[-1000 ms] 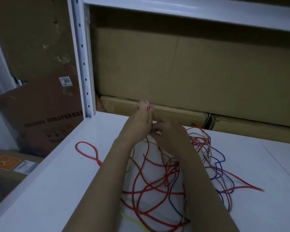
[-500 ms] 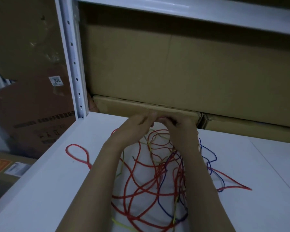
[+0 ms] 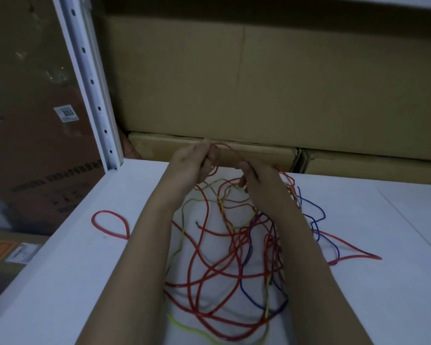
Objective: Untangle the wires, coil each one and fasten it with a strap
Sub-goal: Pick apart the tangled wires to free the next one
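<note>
A tangle of red wire [image 3: 209, 265], blue wire [image 3: 319, 220] and yellow wire [image 3: 182, 245] lies on the white shelf [image 3: 383, 282] between my forearms. My left hand [image 3: 189, 165] is raised at the back of the pile and pinches a strand of red wire between its fingertips. That strand arcs over to my right hand [image 3: 261, 180], whose curled fingers grip red wire just above the pile. A loose red loop [image 3: 110, 224] lies to the left of my left arm.
Large cardboard boxes [image 3: 259, 83] stand along the back of the shelf. A white perforated upright post [image 3: 92, 83] rises at the back left corner. More cardboard boxes [image 3: 35, 170] sit beyond the shelf's left edge.
Both hands have moved apart, drawing a red strand out between them. The left hand has lifted slightly. The camera view has tilted down and closer.
</note>
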Available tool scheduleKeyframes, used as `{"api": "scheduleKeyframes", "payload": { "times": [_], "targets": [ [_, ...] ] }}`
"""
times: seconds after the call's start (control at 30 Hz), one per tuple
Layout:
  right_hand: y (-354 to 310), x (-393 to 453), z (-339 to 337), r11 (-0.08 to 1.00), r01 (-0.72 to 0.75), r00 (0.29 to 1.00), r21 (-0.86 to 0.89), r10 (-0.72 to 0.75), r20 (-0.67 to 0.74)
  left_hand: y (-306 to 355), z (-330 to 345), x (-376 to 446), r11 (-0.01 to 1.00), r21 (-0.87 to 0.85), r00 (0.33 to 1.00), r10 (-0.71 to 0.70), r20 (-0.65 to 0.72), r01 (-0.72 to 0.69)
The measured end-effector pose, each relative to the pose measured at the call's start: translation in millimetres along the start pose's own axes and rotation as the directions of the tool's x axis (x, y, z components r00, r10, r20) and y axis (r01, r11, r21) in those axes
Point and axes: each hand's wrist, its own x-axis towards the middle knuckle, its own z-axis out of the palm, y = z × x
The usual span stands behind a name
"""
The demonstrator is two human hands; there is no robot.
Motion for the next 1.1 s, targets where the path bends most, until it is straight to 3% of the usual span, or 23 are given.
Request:
{"api": "scheduleKeyframes", "payload": {
  "times": [0.17,0.3,0.37,0.5,0.73,0.8,0.9,1.1],
  "targets": [
    [5,-2,-3,0.999,-0.042,0.987,-0.012,0.043,0.154,-5,10,7,0.943,-0.333,1.0,0.01,-0.006,-0.011],
    [-3,-3,-3,1.0,-0.007,0.999,-0.004,0.008,0.051,4,13,4,0.791,-0.612,1.0,-0.016,0.009,0.019],
    [-4,-3,-3,1.0,-0.001,0.999,-0.006,0.002,0.049,7,14,3,0.742,-0.669,0.999,-0.047,0.006,0.039],
    [-1,3,2,0.997,-0.016,0.978,-0.071,0.03,0.208,1,16,5,0.881,-0.472,0.998,-0.038,-0.04,0.015],
    [-17,4,7,0.985,0.167,0.923,-0.044,-0.14,0.359,-4,7,0,0.994,-0.047,0.994,0.103,-0.025,-0.104],
    [-25,1,5,0.979,0.204,0.902,-0.003,-0.186,0.39,-6,9,-3,0.98,0.166,0.993,0.119,-0.021,-0.114],
    [-28,-4,4,0.973,0.225,0.894,0.058,-0.23,0.385,-12,9,-3,0.868,0.483,0.991,0.131,0.009,-0.119],
    [-24,-6,3,0.985,0.168,0.912,0.038,-0.17,0.373,-13,8,1,0.73,0.667,0.987,0.146,0.062,-0.149]
  ]
}}
